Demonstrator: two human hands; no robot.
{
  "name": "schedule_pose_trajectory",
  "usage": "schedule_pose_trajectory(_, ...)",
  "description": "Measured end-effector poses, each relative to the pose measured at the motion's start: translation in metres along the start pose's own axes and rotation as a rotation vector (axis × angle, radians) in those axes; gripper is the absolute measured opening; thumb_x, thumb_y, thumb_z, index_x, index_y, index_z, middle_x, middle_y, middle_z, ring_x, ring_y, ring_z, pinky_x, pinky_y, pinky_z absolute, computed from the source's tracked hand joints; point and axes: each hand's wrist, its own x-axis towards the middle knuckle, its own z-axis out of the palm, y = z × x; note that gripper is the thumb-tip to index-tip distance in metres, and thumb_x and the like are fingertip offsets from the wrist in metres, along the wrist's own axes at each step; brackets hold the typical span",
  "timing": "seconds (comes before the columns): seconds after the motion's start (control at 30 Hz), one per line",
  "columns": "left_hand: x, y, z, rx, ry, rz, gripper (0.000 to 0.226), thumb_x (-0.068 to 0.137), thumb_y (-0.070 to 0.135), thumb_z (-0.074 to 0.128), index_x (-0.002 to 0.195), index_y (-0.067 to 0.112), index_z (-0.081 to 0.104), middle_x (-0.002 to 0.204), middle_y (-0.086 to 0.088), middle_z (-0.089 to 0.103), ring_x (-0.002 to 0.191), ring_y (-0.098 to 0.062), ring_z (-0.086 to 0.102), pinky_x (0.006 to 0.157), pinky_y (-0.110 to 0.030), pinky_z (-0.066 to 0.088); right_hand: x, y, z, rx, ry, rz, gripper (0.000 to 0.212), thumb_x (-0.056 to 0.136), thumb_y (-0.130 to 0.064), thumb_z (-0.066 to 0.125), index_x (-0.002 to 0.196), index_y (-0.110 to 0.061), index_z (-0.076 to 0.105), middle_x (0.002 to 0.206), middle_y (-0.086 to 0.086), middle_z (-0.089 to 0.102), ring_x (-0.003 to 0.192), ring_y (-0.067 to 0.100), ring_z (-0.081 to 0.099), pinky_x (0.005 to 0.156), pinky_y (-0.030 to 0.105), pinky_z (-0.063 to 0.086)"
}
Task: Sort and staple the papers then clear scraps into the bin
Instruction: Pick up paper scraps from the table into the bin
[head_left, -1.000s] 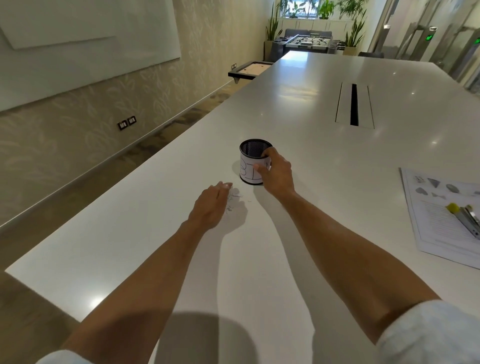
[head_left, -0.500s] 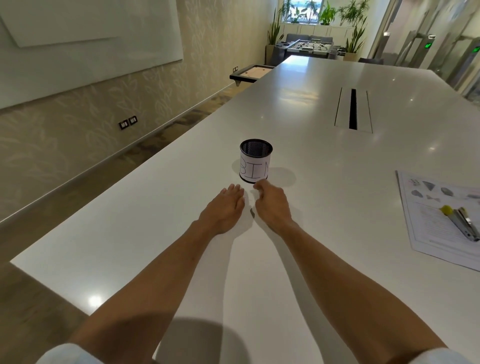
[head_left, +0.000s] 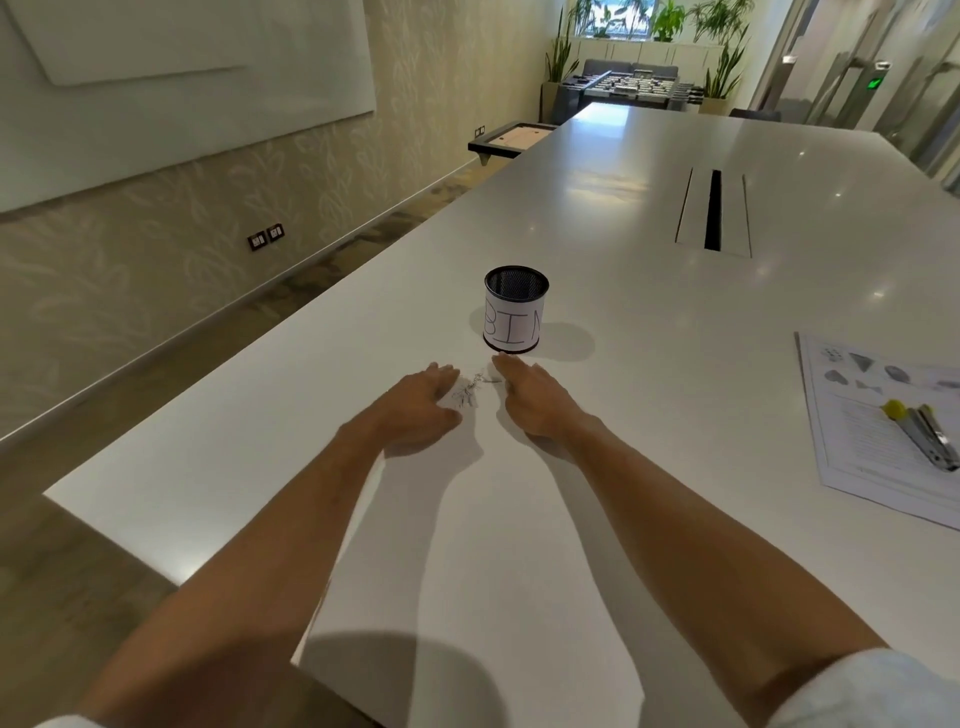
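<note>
head view: i'm looking down a long white table with a glossy top that catches ceiling light, and a dark cable slot set in a pale hatch toward the far end. to the left the floor runs along a patterned beige wall carrying a whiteboard and a pair of wall sockets. past the table's far end i see a foosball table flanked by potted plants, and glass doors on the right.

on the table, a black mesh bin stands upright, wrapped in a white label lettered "bin". just in front of it, a small heap of scraps lies on the surface, thin and silvery; i cannot tell exactly what they are. my left hand lies flat, fingers straight, its fingertips touching the left side of the heap. my right hand rests palm down with fingers relaxed and extended, just beside the heap's right side, its fingertips near the bin's base. neither hand grips anything.

well apart, at the right edge, a printed stack of papers lies flat with a metal stapler resting on top.
</note>
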Motion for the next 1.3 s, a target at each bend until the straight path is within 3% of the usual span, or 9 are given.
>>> schedule_pose_trajectory(0.2,0.005,0.002,0.018,0.055,0.123,0.045,0.05,0.099,0.028,0.048,0.146,0.016,0.036,0.156,-0.002,0.025,0.146,-0.017,0.012,0.117,-0.034,0.007,-0.002,-0.012,0.011,-0.222,-0.129,-0.132,0.061,0.087,0.001,0.037,0.148,-0.004,0.028,0.156,0.013,0.027,0.146,0.023,0.019,0.119,0.043,0.012)
schedule_pose_trajectory(0.33,0.009,0.008,0.021,-0.077,0.21,0.087,0.037,0.095,0.021,0.056,0.132,0.018,0.056,0.146,-0.008,0.042,0.143,-0.022,0.025,0.114,-0.031,0.018,-0.012,-0.016,0.01,-0.107,-0.106,-0.143,0.05,0.08,0.007,0.035,0.128,-0.004,0.046,0.137,0.014,0.047,0.128,0.03,0.04,0.108,0.043,0.027)
schedule_pose_trajectory(0.47,0.007,0.011,0.021,-0.226,0.3,0.048,0.034,0.089,0.021,0.066,0.122,0.013,0.064,0.14,-0.007,0.052,0.132,-0.02,0.045,0.105,-0.023,0.029,-0.017,-0.011,0.004,0.041,-0.002,-0.03,0.049,0.09,0.002,0.037,0.137,-0.008,0.046,0.142,0.011,0.049,0.131,0.031,0.043,0.107,0.04,0.036)
schedule_pose_trajectory(0.6,0.006,0.006,0.005,-0.158,0.279,-0.032,0.034,0.082,0.021,0.073,0.115,0.014,0.066,0.11,0.003,0.056,0.099,-0.013,0.055,0.085,-0.022,0.037,-0.013,-0.006,-0.002,-0.113,0.119,0.038,0.023,0.094,-0.03,0.053,0.1,-0.009,0.06,0.112,0.012,0.059,0.111,0.033,0.05,0.085,0.038,0.042)
schedule_pose_trajectory(0.7,0.006,0.005,-0.013,0.07,0.153,-0.054,0.024,0.079,0.02,0.073,0.084,0.021,0.05,0.09,0.0,0.049,0.081,-0.017,0.048,0.073,-0.027,0.037,-0.009,-0.009,-0.005,-0.096,0.043,0.064,0.042,0.084,-0.044,0.063,0.063,-0.016,0.04,0.084,0.005,0.047,0.089,0.026,0.045,0.07,0.032,0.035)
schedule_pose_trajectory(0.8,0.007,0.013,-0.015,0.118,0.16,-0.049,0.025,0.079,0.018,0.073,0.078,0.019,0.048,0.082,-0.005,0.05,0.073,-0.019,0.046,0.069,-0.028,0.037,-0.006,-0.022,-0.006,-0.105,0.042,0.037,0.049,0.078,-0.037,0.072,0.053,-0.019,0.033,0.07,0.003,0.043,0.077,0.023,0.044,0.063,0.029,0.03)
schedule_pose_trajectory(0.9,0.01,0.026,-0.01,0.083,0.174,-0.047,0.015,0.081,0.014,0.072,0.074,0.015,0.059,0.078,-0.008,0.055,0.071,-0.018,0.046,0.07,-0.029,0.041,0.001,-0.035,-0.005,-0.103,0.02,0.06,0.031,0.08,-0.026,0.073,0.061,-0.01,0.054,0.07,0.007,0.053,0.072,0.023,0.05,0.061,0.029,0.034)
schedule_pose_trajectory(1.0,0.016,0.035,-0.007,0.09,0.173,-0.029,0.011,0.082,0.011,0.071,0.088,0.002,0.074,0.082,-0.012,0.069,0.076,-0.024,0.061,0.076,-0.035,0.049,0.006,-0.042,-0.003,-0.094,0.0,0.082,0.033,0.084,-0.017,0.069,0.059,-0.009,0.05,0.062,0.005,0.049,0.069,0.024,0.048,0.06,0.029,0.034)
schedule_pose_trajectory(1.3,0.019,0.036,0.0,0.111,0.223,-0.004,0.016,0.086,0.008,0.062,0.093,0.008,0.075,0.091,-0.011,0.07,0.083,-0.028,0.064,0.078,-0.039,0.052,0.005,-0.046,-0.002,-0.106,0.085,0.096,0.014,0.088,-0.005,0.053,0.085,-0.004,0.067,0.08,0.011,0.056,0.072,0.026,0.05,0.064,0.031,0.038)
